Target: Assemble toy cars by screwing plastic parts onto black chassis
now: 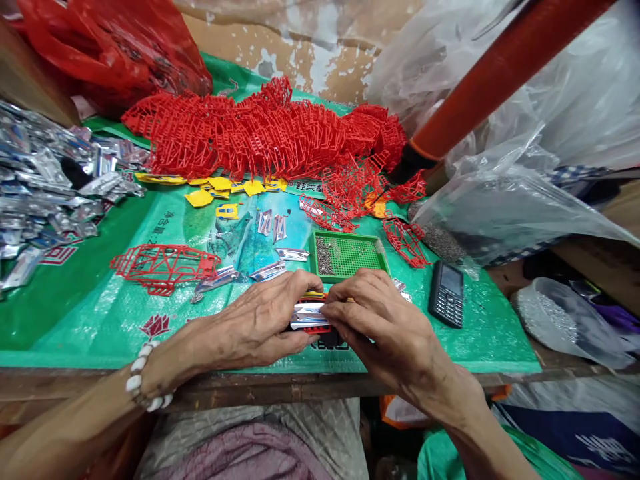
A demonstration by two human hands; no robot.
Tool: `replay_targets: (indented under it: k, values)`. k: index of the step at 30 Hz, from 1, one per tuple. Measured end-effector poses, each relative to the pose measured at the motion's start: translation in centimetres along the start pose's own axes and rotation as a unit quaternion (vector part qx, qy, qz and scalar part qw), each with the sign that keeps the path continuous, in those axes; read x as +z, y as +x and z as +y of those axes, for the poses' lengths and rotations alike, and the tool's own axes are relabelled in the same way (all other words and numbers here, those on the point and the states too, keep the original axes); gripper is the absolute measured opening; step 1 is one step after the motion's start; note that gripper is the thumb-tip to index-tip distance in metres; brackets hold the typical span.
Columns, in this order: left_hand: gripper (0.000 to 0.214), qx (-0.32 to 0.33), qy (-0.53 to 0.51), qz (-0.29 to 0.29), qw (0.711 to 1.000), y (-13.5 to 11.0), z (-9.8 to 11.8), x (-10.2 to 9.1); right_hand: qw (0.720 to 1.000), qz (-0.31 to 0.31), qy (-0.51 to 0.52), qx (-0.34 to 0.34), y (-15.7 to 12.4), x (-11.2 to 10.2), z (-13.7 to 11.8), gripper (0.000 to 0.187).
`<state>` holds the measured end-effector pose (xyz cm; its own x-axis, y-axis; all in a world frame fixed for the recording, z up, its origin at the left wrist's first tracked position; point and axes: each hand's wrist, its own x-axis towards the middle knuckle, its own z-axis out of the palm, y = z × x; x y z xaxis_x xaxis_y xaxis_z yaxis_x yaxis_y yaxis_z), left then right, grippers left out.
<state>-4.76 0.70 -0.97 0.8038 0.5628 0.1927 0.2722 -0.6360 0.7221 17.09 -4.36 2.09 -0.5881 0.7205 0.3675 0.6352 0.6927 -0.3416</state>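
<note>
My left hand (260, 320), with a white bead bracelet at the wrist, grips a small assembly near the front edge of the table. It shows a silver panel (309, 315) with blue marks, set against a red plastic frame, with a bit of yellow at the top. The fingers of my right hand (385, 327) are pinched together at the panel's right end; anything tiny between them is hidden. Just behind my hands is a green tray (350, 257) of small metal screws. Loose silver panels (267, 270) and one red plastic frame (165, 263) lie to the left.
A long heap of red frames (250, 133) spans the back, yellow pieces (227, 211) before it. Silver panels pile (45, 180) at far left. On the right are a keypad phone (447, 293), clear plastic bags (500, 200) and a slanting orange pole (500, 80).
</note>
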Motion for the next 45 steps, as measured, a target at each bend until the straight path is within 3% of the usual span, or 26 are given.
replay_targets:
  k: [15, 24, 30, 37, 41, 45]
  values:
    - [0.041, 0.023, 0.006, 0.027, 0.999, -0.2, -0.2, 0.2, 1.0, 0.015, 0.012, -0.017, 0.1, -0.3, 0.4, 0.013]
    - [0.016, 0.079, 0.06, 0.094, 0.991, -0.1, 0.1, 0.5, 0.999, 0.0, 0.041, -0.032, 0.5, -0.7, 1.1, 0.008]
    - [0.014, 0.136, 0.055, 0.141, 0.979, 0.2, 0.0, 1.0, 0.982, 0.072, 0.144, 0.101, -0.8, 0.6, 1.5, 0.017]
    - [0.019, 0.172, 0.133, 0.167, 0.962, 0.1, -0.4, 1.5, 0.951, 0.138, 0.215, 0.172, -2.3, 1.7, 0.8, 0.022]
    - [0.018, 0.159, 0.14, 0.156, 0.965, 0.1, 0.0, 1.2, 0.958, 0.148, 0.193, 0.152, -2.4, 1.8, 0.8, 0.018]
    - [0.016, 0.128, 0.088, 0.138, 0.978, 0.3, 0.5, 1.0, 0.979, 0.141, 0.102, 0.11, -1.9, 1.4, 0.2, 0.026]
